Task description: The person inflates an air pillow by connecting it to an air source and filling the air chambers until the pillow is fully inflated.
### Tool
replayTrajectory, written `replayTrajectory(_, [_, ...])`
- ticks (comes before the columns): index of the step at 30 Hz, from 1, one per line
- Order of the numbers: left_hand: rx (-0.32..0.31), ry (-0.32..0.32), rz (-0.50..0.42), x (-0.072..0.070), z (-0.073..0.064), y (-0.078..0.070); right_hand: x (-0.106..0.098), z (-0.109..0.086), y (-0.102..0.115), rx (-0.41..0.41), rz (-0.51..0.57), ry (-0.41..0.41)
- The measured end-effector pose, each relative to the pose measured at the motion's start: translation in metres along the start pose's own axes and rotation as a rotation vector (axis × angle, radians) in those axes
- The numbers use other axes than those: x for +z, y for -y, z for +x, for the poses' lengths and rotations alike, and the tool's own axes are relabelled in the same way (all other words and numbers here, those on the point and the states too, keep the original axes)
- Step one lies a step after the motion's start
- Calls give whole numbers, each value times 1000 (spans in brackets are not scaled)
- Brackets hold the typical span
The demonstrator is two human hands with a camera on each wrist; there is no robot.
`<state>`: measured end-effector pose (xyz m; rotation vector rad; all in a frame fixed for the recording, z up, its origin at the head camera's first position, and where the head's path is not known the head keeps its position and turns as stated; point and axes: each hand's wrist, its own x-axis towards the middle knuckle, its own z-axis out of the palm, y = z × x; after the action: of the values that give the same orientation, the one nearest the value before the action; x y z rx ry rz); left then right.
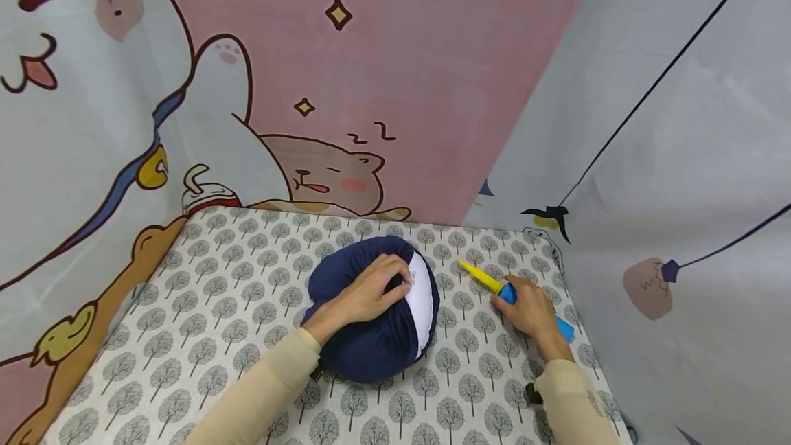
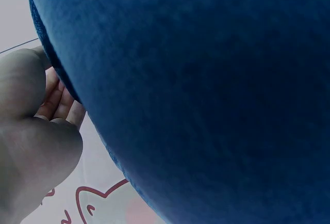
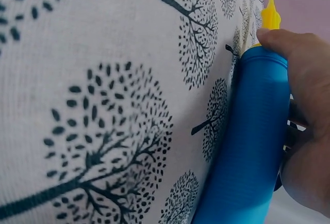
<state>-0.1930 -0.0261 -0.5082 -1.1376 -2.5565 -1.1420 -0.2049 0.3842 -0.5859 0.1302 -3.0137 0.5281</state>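
Note:
A plump navy blue pillow, apparently a curved neck pillow, lies on the tabletop with a white panel along its right side. My left hand reaches over it, thumb and fingers curled on the dark fabric beside the white panel. In the left wrist view the pillow fills most of the frame and covers the fingertips. To the right, my right hand grips a blue hand pump with a long yellow nozzle. The pump lies along the cloth, nozzle towards the back left, apart from the pillow.
A white cloth printed with grey trees covers the table. Cartoon-printed curtains hang at the back and sides, close to the table's edges. A small black item sits at the right wrist.

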Motion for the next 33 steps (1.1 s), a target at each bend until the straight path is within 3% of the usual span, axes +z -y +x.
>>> replayTrajectory(9, [-18,-2,-3,2,0,-1,-2,-3,0,-4,-10,-4])
replayTrajectory(18, [-15,-14,-11,3,0,-1,-9,-6,11,-142,0,-75])
replayTrajectory(26, [-18,-31,-26,2,1,-2,-23,-10,62,-312,197,-188])
replayTrajectory(33, [-24,-15,-24,4,2,0,-30,-10,111,-512,278,-254])
